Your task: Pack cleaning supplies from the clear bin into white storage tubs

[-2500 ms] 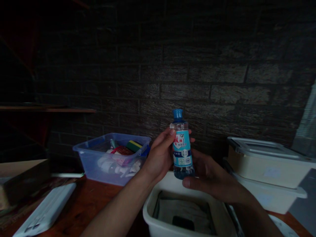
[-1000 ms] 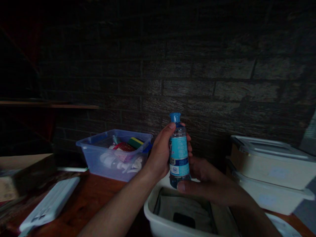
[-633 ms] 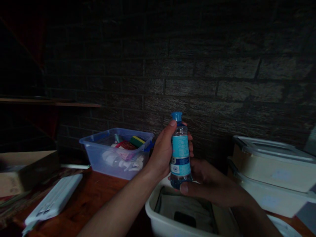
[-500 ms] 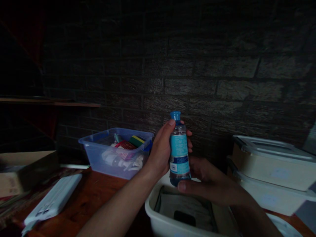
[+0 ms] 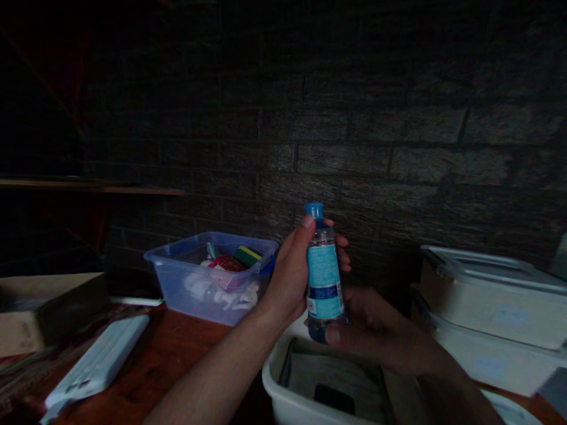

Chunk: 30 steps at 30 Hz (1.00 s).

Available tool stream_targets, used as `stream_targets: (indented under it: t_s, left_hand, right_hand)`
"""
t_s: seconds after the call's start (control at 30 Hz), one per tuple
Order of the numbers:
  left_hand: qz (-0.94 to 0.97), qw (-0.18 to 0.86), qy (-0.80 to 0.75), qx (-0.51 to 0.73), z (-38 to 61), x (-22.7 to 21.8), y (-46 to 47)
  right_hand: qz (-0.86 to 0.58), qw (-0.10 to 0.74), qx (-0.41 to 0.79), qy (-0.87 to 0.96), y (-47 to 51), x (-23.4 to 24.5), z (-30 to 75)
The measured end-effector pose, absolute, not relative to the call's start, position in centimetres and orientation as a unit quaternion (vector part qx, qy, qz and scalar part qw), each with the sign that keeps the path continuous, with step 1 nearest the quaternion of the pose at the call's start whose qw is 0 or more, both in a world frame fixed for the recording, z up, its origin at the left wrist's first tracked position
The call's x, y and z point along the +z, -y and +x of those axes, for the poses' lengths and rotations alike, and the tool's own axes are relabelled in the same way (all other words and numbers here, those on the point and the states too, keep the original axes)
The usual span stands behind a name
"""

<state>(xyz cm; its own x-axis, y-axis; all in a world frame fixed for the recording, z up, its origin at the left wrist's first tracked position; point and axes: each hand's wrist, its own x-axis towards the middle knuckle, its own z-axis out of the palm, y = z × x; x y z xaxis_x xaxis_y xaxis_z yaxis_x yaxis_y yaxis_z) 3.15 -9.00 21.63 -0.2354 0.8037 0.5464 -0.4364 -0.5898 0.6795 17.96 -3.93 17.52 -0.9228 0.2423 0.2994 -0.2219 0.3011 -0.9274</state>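
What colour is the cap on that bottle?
Blue; the cap shows best in the head view.

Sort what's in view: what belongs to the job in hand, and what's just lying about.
In the job:
- bottle
- left hand, gripping it
- right hand, at its base

Apparently lying about:
- blue tub
- sponge
- white device
- carton
- stacked boxes
- white tub, role unclear

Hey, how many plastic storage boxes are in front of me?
4: a translucent blue box on the left, an open white box below the bottle, and, stacked on the right, an upper cream box and a lower cream box. More could be hidden in dark areas.
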Motion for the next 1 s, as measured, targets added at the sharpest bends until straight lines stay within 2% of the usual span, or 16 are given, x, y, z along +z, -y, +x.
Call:
stream_targets:
  t_s: [0.2, 0.63, 1.0]
  left_hand:
    - [0.472, 0.364, -0.22, 0.772, 3.0, 21.7, 9.0]
    - [0.48, 0.401, -0.21, 0.752, 3.5, 21.6, 9.3]
    - [0.477, 0.393, -0.215, 0.756, 2.7, 21.6, 8.8]
  right_hand:
    - [-0.024, 0.209, 0.542, 0.813, 3.6, 17.1, 17.7]
    - [-0.009, 0.143, 0.616, 0.775, 3.1, 16.6, 18.3]
    - [-0.024, 0.181, 0.577, 0.796, 2.7, 16.8, 18.4]
